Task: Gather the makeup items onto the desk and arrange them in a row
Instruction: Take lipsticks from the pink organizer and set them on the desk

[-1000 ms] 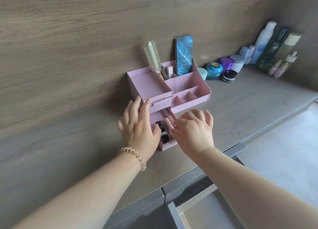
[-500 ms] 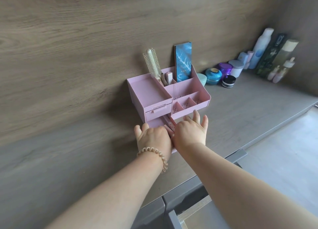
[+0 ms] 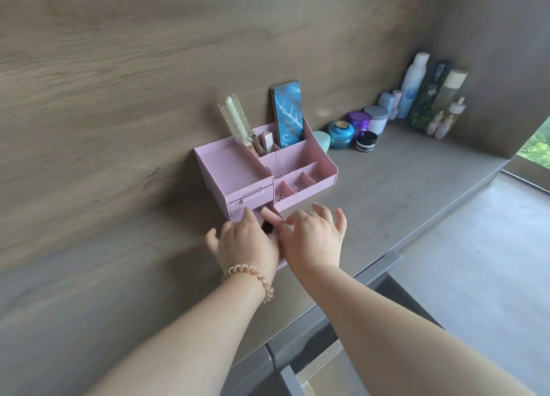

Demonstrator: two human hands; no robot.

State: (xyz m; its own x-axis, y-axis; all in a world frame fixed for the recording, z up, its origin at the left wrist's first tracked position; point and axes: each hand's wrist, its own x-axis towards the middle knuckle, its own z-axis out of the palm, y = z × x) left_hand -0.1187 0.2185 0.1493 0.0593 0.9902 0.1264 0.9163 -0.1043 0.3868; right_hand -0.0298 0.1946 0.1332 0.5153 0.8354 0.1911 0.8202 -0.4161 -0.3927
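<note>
**Lower drawer open; no row laid out yet**

A dark item (image 3: 268, 228) is seen inside the lower drawer (image 3: 278, 214) of the pink organiser (image 3: 235, 172), in the gap between the two hands. The drawer is pulled out over the table (image 3: 387, 193).

The left hand (image 3: 244, 242), with a bracelet (image 3: 248, 276) at the wrist, is reached down into the drawer. Its fingertips are hidden, so it cannot be told whether anything is gripped. The right hand (image 3: 312, 238) is held released with fingers spread, and nothing is held in it.

In the organiser's rear compartments a round brush (image 3: 235, 119), a blue palette (image 3: 288, 113) and a pink tube (image 3: 268, 141) are stood upright. Along the wall beyond, a teal jar (image 3: 342, 133), a purple jar (image 3: 359, 120) and a black jar (image 3: 366, 141) are set close together. Bottles (image 3: 415, 83) are grouped in the corner.

Progress is judged early: nothing is lined up on the bare table. The items in the drawer and the organiser remain to be taken out and set down side by side.
</note>
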